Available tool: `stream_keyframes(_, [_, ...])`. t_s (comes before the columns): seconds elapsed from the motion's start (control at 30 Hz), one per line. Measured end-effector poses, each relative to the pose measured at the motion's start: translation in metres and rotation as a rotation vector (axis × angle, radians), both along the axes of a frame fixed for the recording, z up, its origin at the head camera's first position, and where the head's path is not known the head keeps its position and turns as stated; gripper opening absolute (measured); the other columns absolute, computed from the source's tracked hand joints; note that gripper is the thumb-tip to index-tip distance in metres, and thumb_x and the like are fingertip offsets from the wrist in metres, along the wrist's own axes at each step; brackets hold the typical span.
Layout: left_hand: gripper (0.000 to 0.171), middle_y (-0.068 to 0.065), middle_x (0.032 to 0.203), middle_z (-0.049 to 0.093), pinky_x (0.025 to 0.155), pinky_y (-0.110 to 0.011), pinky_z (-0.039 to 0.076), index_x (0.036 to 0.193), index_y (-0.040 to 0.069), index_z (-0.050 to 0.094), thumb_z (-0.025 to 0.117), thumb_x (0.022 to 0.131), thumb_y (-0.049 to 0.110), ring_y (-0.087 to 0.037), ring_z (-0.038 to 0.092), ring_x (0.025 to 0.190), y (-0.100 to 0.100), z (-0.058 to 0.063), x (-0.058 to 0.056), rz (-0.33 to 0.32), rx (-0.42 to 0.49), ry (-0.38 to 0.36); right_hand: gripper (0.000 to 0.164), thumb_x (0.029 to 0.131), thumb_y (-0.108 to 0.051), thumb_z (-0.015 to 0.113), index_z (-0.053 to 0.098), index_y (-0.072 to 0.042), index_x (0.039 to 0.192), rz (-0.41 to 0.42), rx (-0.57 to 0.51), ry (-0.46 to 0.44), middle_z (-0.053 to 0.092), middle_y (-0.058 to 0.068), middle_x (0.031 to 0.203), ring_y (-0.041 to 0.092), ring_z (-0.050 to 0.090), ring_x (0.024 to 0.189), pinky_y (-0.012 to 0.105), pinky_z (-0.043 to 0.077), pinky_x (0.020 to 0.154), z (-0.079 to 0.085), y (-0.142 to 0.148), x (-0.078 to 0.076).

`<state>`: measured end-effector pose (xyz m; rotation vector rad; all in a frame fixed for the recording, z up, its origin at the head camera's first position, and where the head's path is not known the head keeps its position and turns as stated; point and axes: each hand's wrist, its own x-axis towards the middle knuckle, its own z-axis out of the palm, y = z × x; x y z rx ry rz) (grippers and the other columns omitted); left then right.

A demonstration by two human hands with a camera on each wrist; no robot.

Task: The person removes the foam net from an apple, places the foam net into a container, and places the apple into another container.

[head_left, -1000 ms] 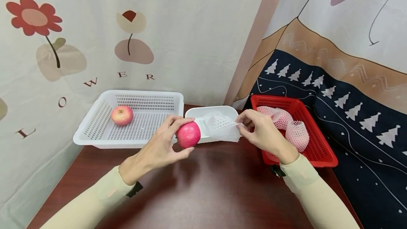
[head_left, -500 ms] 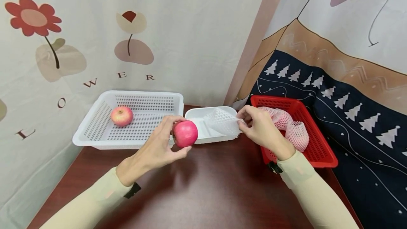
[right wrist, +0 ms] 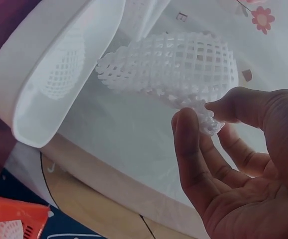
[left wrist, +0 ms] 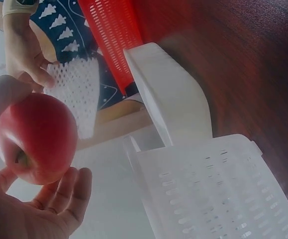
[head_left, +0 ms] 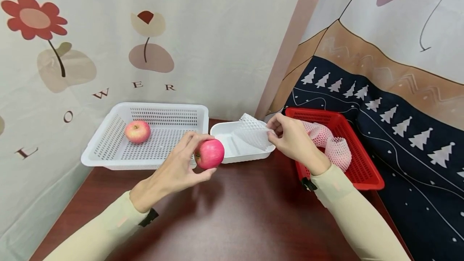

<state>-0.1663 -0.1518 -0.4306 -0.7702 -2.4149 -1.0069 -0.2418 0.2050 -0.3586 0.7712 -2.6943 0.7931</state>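
Note:
A red apple (head_left: 210,154) is gripped between the thumb and fingers of my left hand (head_left: 174,168), in front of the white containers. In the left wrist view the apple (left wrist: 40,137) shows its stem hollow. My right hand (head_left: 295,140) pinches a white foam fruit net (head_left: 252,132) by one end, and the net hangs over a small white tray (head_left: 241,158). From the right wrist view, the foam net (right wrist: 176,64) is flattened, its end held between thumb and fingertips. The apple and the net are apart.
A white perforated basket (head_left: 145,164) at the left holds another apple (head_left: 137,131). At the right stands a red basket (head_left: 366,172) with several pinkish foam nets (head_left: 338,153). A printed curtain (head_left: 217,43) rises behind the brown table (head_left: 246,212).
My right hand has moved slightly left and up, lifting the net so its free end now points upward. My left hand has drawn a little left with the apple, whose stem now shows.

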Motion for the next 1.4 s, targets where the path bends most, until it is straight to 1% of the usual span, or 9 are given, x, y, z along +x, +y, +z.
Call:
stream_keyframes(0.13, [0.078,-0.003,0.130,0.064,0.085,-0.036,0.061,0.152,0.023,0.068,0.102,0.082,0.027,-0.010,0.061,0.105,0.001,0.000,-0.001,-0.006,0.010,0.002,0.015,0.101,-0.007,0.081,0.075,-0.007,0.115,-0.001,0.007,-0.014,0.085,0.012,0.102,0.022,0.078,0.085,0.038,0.068,0.081,0.002,-0.006,-0.004])
stream_keyframes(0.37, [0.079,-0.004,0.131,0.062,0.082,-0.032,0.061,0.153,0.025,0.068,0.102,0.081,0.026,-0.009,0.063,0.098,0.003,-0.001,-0.001,-0.012,0.029,-0.027,0.013,0.103,-0.009,0.078,0.074,-0.007,0.115,-0.013,0.012,-0.057,0.085,0.011,0.100,0.022,0.077,0.086,0.037,0.065,0.080,0.002,-0.016,-0.012])
stream_keyframes(0.57, [0.080,-0.005,0.132,0.063,0.082,-0.032,0.060,0.154,0.025,0.070,0.102,0.081,0.025,-0.009,0.063,0.098,0.005,-0.002,-0.002,-0.008,0.033,-0.014,0.013,0.100,-0.008,0.077,0.074,-0.005,0.112,-0.019,0.028,-0.072,0.086,0.013,0.100,0.026,0.077,0.083,0.035,0.060,0.075,-0.007,-0.028,-0.021])
stream_keyframes(0.7, [0.081,-0.005,0.132,0.062,0.080,-0.031,0.059,0.154,0.026,0.070,0.102,0.080,0.024,-0.008,0.062,0.094,0.006,-0.003,-0.003,-0.020,0.033,0.006,0.016,0.100,-0.008,0.076,0.071,-0.005,0.115,-0.020,0.041,-0.094,0.085,0.014,0.102,0.023,0.076,0.081,0.033,0.060,0.071,-0.014,-0.035,-0.027])
stream_keyframes(0.87, [0.084,-0.007,0.133,0.061,0.079,-0.030,0.058,0.157,0.030,0.069,0.102,0.080,0.025,-0.012,0.060,0.107,0.007,-0.003,-0.003,-0.033,0.026,0.004,0.022,0.101,-0.007,0.076,0.069,-0.004,0.121,-0.028,0.038,-0.145,0.084,0.015,0.103,0.024,0.076,0.084,0.036,0.063,0.074,-0.021,-0.046,-0.032])
stream_keyframes(1.0, [0.086,-0.007,0.134,0.060,0.080,-0.031,0.058,0.159,0.031,0.068,0.102,0.080,0.026,-0.013,0.059,0.111,0.006,-0.003,-0.002,-0.030,0.023,-0.007,0.026,0.102,-0.008,0.075,0.067,-0.004,0.126,-0.032,0.033,-0.193,0.083,0.016,0.104,0.022,0.075,0.080,0.035,0.063,0.073,-0.028,-0.054,-0.036])
stream_keyframes(1.17, [0.087,-0.005,0.137,0.062,0.090,-0.035,0.063,0.158,0.023,0.065,0.102,0.079,0.027,-0.015,0.063,0.121,0.005,-0.002,-0.001,-0.018,0.026,-0.031,0.033,0.103,-0.009,0.075,0.063,-0.004,0.133,-0.037,0.025,-0.270,0.081,0.015,0.102,0.018,0.071,0.069,0.030,0.056,0.066,-0.039,-0.065,-0.041])
stream_keyframes(1.27, [0.086,-0.004,0.140,0.062,0.097,-0.039,0.066,0.156,0.018,0.063,0.102,0.079,0.027,-0.016,0.063,0.128,0.005,-0.001,0.000,-0.009,0.024,-0.043,0.036,0.103,-0.010,0.076,0.061,-0.005,0.136,-0.047,0.035,-0.287,0.080,0.012,0.100,0.016,0.070,0.067,0.028,0.053,0.065,-0.046,-0.071,-0.044])
stream_keyframes(1.4, [0.083,-0.003,0.139,0.062,0.097,-0.039,0.066,0.153,0.018,0.063,0.102,0.080,0.028,-0.015,0.064,0.125,0.004,-0.001,0.000,-0.005,0.018,-0.042,0.038,0.104,-0.012,0.076,0.061,-0.006,0.137,-0.071,0.059,-0.293,0.078,0.010,0.097,0.016,0.069,0.067,0.028,0.051,0.065,-0.053,-0.077,-0.045])
